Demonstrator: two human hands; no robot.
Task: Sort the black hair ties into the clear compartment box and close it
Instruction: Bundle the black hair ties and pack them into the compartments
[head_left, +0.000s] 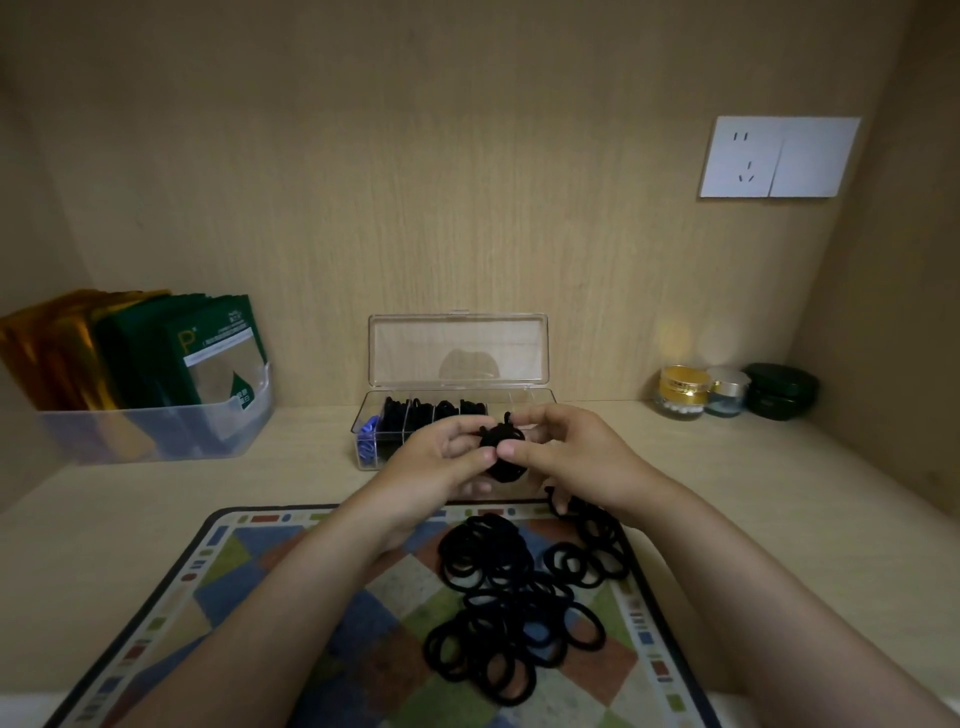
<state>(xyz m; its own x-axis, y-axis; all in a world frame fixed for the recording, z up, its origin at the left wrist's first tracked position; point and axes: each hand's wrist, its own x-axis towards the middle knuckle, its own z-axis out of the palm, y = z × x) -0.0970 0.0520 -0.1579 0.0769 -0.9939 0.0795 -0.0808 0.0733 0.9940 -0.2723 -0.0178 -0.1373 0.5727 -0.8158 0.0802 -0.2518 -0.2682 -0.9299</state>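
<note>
Bundling ties (514, 597) for the box (457, 348)
Left hand (447, 457) and right hand (566, 452) pinch a wad (501, 449) in their fingers over the open box's front, mid-counter; next, press it into a seemingly empty right-end compartment.

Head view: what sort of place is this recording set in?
Likely a home vanity or dressing nook. Wood-grain panels close in the back and sides, with a wall socket at the upper right. Cosmetic jars and a clear bin of sachets stand on the pale shelf.
</note>
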